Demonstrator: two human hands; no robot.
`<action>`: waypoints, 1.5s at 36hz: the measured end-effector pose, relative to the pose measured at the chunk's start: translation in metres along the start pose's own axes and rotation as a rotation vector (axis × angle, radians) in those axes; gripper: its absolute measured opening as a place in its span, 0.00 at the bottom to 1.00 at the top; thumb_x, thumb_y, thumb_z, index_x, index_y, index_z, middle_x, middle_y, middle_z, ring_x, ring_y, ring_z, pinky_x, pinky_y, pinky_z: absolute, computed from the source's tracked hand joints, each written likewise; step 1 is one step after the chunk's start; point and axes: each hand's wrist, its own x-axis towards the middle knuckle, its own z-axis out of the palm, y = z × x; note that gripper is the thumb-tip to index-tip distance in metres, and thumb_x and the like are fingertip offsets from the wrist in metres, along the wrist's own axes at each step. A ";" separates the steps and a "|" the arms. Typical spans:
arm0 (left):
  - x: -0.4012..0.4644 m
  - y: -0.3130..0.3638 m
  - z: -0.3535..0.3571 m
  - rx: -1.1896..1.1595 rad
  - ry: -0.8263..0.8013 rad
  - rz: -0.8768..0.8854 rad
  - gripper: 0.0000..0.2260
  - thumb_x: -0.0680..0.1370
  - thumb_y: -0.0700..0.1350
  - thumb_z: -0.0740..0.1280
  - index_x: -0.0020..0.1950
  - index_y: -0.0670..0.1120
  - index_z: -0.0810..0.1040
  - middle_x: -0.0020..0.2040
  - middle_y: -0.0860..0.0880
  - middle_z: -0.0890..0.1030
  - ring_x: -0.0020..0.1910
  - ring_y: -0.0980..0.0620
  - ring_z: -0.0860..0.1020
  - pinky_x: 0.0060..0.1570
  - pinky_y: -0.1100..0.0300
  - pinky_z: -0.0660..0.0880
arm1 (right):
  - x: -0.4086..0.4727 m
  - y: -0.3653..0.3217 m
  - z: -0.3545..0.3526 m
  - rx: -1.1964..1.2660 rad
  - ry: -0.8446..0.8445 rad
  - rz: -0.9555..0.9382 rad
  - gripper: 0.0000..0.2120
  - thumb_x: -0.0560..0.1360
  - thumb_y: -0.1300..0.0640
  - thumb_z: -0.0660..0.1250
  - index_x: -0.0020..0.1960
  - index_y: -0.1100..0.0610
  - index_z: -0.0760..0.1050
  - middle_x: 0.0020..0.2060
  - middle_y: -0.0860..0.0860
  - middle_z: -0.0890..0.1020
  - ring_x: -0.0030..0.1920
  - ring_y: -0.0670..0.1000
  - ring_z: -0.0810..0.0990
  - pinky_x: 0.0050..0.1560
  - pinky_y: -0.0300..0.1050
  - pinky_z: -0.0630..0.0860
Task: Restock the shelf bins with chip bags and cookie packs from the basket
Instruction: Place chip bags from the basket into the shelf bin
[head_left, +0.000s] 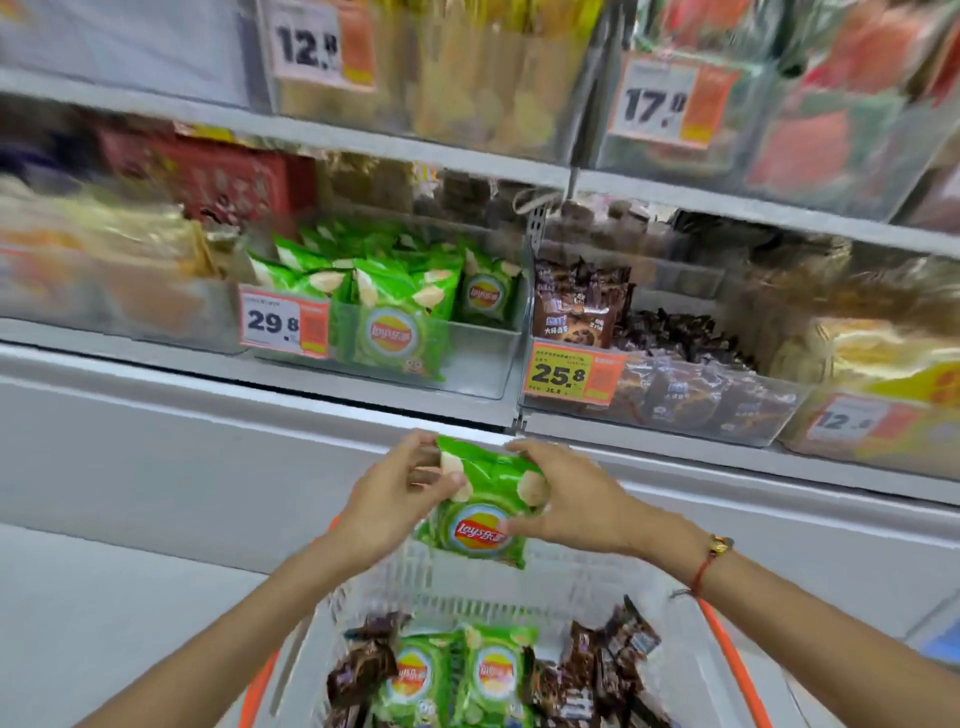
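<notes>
- The left hand (395, 493) is raised over the basket's far end, its forearm reaching in from the near left; the fingers and thumb are curled onto the left top corner of a green chip bag (480, 506).
- The chip bag is held in the air between both hands, above the basket (467, 582) and below the shelf edge; its glossy, crinkled foil shows a round red-and-yellow logo.
- The right hand (566, 499) is pinching the bag's right side, fingers on its top edge and thumb near the logo; a red cord bracelet (709, 564) is worn on the wrist.
- The basket is pale lattice plastic with orange trim; green chip bags (457, 675) and dark brown cookie packs (587, 670) are lying inside.
- On the far shelf, a clear plastic bin (478, 364) is partly filled with matching green bags; to its right, a second clear bin (774, 410) holds brown cookie packs.
</notes>
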 end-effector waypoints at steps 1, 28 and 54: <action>0.005 0.011 -0.007 -0.016 0.014 0.037 0.14 0.74 0.46 0.73 0.55 0.53 0.72 0.51 0.49 0.82 0.49 0.50 0.81 0.53 0.55 0.77 | 0.004 -0.007 -0.010 -0.011 0.060 -0.006 0.41 0.68 0.39 0.73 0.74 0.49 0.59 0.67 0.49 0.71 0.67 0.51 0.68 0.66 0.50 0.66; 0.209 0.085 -0.093 1.428 0.074 0.376 0.24 0.81 0.59 0.42 0.75 0.55 0.61 0.66 0.47 0.75 0.65 0.45 0.71 0.64 0.51 0.60 | 0.118 -0.046 -0.095 0.259 1.103 -0.096 0.26 0.71 0.57 0.74 0.67 0.48 0.70 0.57 0.44 0.75 0.54 0.43 0.76 0.52 0.49 0.78; 0.211 0.067 -0.091 1.261 0.272 0.417 0.40 0.70 0.62 0.30 0.70 0.57 0.70 0.63 0.46 0.78 0.63 0.44 0.73 0.66 0.50 0.60 | 0.244 -0.038 -0.087 -0.367 0.435 0.324 0.16 0.75 0.58 0.66 0.63 0.55 0.73 0.57 0.58 0.79 0.59 0.61 0.77 0.55 0.51 0.74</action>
